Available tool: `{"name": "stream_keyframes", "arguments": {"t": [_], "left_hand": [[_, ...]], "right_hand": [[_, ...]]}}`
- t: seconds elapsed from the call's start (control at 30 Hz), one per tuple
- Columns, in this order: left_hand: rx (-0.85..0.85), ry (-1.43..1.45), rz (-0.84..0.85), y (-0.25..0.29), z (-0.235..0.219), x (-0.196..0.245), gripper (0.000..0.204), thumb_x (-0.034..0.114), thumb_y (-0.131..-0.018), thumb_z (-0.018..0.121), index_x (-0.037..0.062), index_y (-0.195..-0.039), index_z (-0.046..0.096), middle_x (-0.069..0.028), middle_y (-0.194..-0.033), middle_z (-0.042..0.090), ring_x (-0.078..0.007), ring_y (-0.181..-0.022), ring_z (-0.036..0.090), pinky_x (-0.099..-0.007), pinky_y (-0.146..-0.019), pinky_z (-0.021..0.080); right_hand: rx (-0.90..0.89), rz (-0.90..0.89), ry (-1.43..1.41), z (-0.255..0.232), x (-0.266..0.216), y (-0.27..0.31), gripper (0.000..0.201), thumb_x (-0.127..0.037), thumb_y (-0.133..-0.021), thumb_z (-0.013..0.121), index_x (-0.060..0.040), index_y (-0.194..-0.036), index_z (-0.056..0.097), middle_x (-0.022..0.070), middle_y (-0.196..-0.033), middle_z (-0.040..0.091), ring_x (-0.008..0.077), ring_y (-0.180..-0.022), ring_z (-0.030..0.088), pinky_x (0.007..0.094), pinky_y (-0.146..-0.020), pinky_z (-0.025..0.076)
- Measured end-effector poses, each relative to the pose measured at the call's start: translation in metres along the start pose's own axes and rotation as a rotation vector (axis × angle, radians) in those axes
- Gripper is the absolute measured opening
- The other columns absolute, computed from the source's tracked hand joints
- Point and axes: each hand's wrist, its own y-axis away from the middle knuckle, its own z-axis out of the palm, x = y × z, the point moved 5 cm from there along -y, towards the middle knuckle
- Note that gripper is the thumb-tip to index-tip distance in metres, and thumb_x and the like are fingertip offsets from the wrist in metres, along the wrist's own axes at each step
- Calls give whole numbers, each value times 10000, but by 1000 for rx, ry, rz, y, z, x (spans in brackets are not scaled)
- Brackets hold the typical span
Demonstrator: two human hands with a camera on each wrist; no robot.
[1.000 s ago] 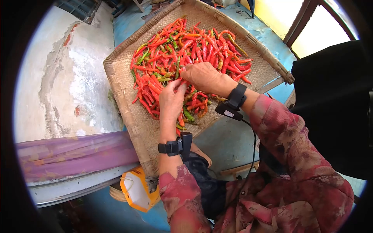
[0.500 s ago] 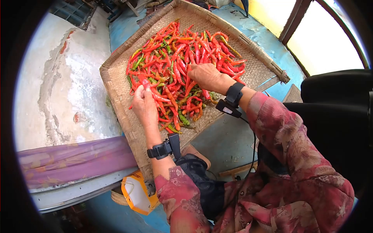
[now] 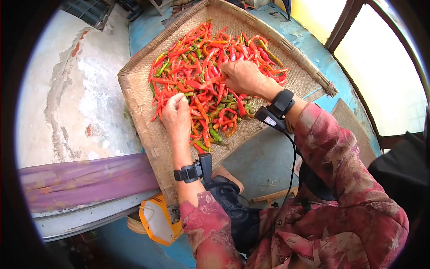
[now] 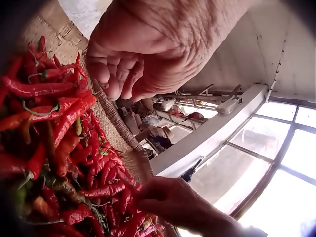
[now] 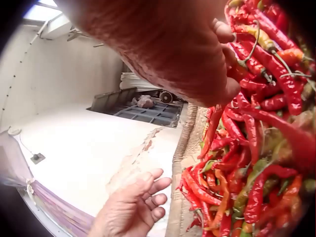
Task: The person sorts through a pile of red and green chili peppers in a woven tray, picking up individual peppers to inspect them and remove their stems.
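Red peppers (image 3: 179, 71), with some green and orange ones among them, lie heaped on a woven tray (image 3: 148, 130). Over the heap's left side, the left hand (image 3: 177, 119) is raised with its fingers loosely bent; nothing shows between them in the left wrist view (image 4: 143, 54). The right hand (image 3: 246, 80) is above the heap's right part, fingers curled, pinching a red pepper (image 3: 211, 82) that points toward the left hand. In the right wrist view its fingertips (image 5: 231, 89) are close over the peppers, and the left hand (image 5: 133, 207) appears apart from them.
A peeling wall (image 3: 89, 89) and purple cloth (image 3: 89, 181) are left of the tray. An orange-edged container (image 3: 156, 219) stands below its near corner. Windows (image 3: 380, 71) are at right, and a dark cloth (image 3: 401, 166) hangs at the right edge.
The hands were close together, then moved apart. The left hand went left with a red pepper at its fingertips and now holds none. The right hand has risen slightly from the heap with a pepper.
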Motion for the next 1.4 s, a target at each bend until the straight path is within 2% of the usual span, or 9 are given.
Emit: {"name": "stream_keyframes", "arguments": {"t": [0.2, 0.4, 0.5, 0.6, 0.67, 0.73, 1.07, 1.17, 1.4], "left_hand": [[-463, 380, -174, 33, 56, 39, 361, 282, -887, 557, 1, -1114, 560, -24, -899, 602, -65, -682, 502, -193, -554, 396], [-233, 466, -258, 18, 35, 24, 193, 215, -910, 504, 32, -912, 564, -29, -738, 598, -45, -574, 476, -195, -488, 376], [-28, 327, -217, 0, 1, 2, 176, 177, -888, 527, 21, -957, 572, -31, -755, 603, -58, -568, 491, -198, -491, 383], [145, 278, -133, -6, -17, -13, 266, 140, -850, 562, -7, -1072, 563, -76, -856, 615, -112, -625, 548, -231, -562, 440], [415, -194, 158, -2, -31, 8, 330, 134, -834, 573, -20, -1124, 542, -123, -958, 607, -172, -717, 587, -292, -660, 476], [248, -56, 6, -3, -21, 2, 321, 144, -828, 585, -14, -1106, 560, -144, -1012, 608, -211, -813, 608, -321, -751, 480], [-438, 16, 127, 29, 69, 29, 266, 152, -820, 583, -12, -1029, 587, -163, -898, 642, -238, -790, 624, -329, -733, 479], [-512, -69, 223, 42, 86, 41, 294, 168, -804, 588, -2, -1044, 570, -197, -903, 617, -325, -790, 611, -370, -718, 468], [-332, -6, 64, 29, 82, 44, 237, 209, -887, 536, -19, -918, 595, -63, -636, 566, -119, -541, 532, -286, -510, 421]], "right_hand": [[-51, -50, -635, -3, -30, -3, 156, -156, -777, 633, -4, -807, 613, 87, -679, 617, 147, -620, 583, 305, -578, 471], [-69, 4, -846, 5, -14, -4, 159, -177, -780, 629, -32, -842, 622, 101, -688, 619, 191, -639, 607, 330, -608, 488], [-290, -42, -70, 24, 7, 9, 240, -232, -720, 646, -66, -893, 624, 152, -778, 633, 325, -760, 623, 424, -651, 494], [-459, -39, 113, 29, 13, 27, 246, -234, -690, 661, -66, -863, 613, 145, -776, 623, 316, -779, 621, 437, -648, 484], [-451, -47, 56, 29, 13, 29, 234, -233, -671, 669, -63, -818, 602, 141, -778, 616, 319, -794, 615, 437, -647, 480], [-579, -75, 147, 36, 13, 30, 237, -176, -685, 674, -63, -890, 638, 131, -875, 651, 306, -861, 635, 414, -684, 512], [-453, -150, 129, 10, 2, 37, 165, -173, -747, 625, -35, -836, 614, 148, -808, 618, 317, -813, 617, 419, -661, 485], [-360, -177, -191, 0, 3, 32, 181, -193, -771, 623, -19, -803, 581, 144, -734, 605, 299, -736, 610, 394, -629, 469], [63, -132, -498, -20, 32, 12, 183, -153, -802, 577, -24, -930, 599, 152, -757, 617, 275, -702, 616, 367, -659, 486]]}}
